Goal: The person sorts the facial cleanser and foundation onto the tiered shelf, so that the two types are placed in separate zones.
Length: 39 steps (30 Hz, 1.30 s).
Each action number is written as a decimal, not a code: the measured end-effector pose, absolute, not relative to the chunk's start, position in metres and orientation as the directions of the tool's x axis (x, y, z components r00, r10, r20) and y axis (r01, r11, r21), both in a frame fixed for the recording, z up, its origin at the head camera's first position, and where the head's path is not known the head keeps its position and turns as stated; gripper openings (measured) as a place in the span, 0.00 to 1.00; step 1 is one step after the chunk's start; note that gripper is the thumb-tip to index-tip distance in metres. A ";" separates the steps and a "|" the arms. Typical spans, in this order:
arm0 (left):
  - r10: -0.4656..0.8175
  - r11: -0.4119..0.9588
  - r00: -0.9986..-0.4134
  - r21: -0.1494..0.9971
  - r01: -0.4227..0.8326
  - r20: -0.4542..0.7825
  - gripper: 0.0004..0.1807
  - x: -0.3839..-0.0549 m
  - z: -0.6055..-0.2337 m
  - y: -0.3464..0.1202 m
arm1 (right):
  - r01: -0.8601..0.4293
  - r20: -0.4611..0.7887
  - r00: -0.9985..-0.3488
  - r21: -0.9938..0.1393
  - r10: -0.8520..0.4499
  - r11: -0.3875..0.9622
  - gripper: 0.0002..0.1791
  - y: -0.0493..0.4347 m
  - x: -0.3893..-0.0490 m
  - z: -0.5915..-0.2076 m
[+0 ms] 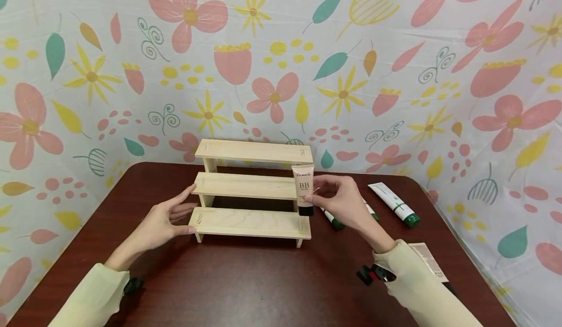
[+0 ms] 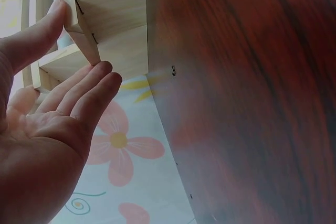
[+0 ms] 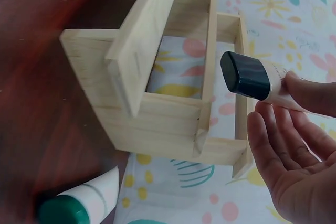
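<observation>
A three-step wooden rack stands on the dark table. Its left end is touched by my left hand, whose fingers lie nearly straight along the steps; the left wrist view shows the fingertips against the wood. My right hand pinches a beige BB cream tube with a black cap between thumb and fingers. The tube is upright, cap down, in front of the rack's right end. In the right wrist view its black cap points toward the rack, with a gap between them.
To the right lies a white tube with a green cap. More green-capped tubes are partly hidden behind my right hand. A beige tube lies partly under the right sleeve. A flowered cloth hangs behind the table.
</observation>
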<state>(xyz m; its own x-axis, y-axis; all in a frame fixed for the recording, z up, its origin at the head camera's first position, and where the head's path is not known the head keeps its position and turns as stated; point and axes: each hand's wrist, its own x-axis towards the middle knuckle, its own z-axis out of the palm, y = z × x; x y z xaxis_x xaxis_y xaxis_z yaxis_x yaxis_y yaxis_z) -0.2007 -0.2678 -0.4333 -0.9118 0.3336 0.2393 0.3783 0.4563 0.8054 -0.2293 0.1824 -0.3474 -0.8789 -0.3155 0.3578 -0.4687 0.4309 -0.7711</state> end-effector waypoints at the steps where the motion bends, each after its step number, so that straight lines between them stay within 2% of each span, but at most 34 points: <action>1: 0.334 0.454 -0.912 0.807 0.379 0.240 0.59 -0.201 -0.433 -0.268 | -0.472 0.362 -0.877 -0.770 -0.316 0.428 0.17 0.179 -0.232 -0.346; 14: 0.335 0.432 -0.909 0.818 0.381 0.247 0.59 -0.202 -0.435 -0.270 | -0.544 0.444 -0.830 -0.778 -0.338 0.315 0.17 0.130 -0.270 -0.326; 22: 0.339 0.445 -0.910 0.810 0.381 0.241 0.59 -0.203 -0.436 -0.266 | -0.534 0.454 -0.842 -0.778 -0.291 0.332 0.18 0.095 -0.291 -0.315; 39: 0.331 0.461 -0.913 0.803 0.378 0.239 0.59 -0.203 -0.433 -0.269 | -0.532 0.461 -0.841 -0.799 -0.284 0.279 0.19 0.011 -0.342 -0.304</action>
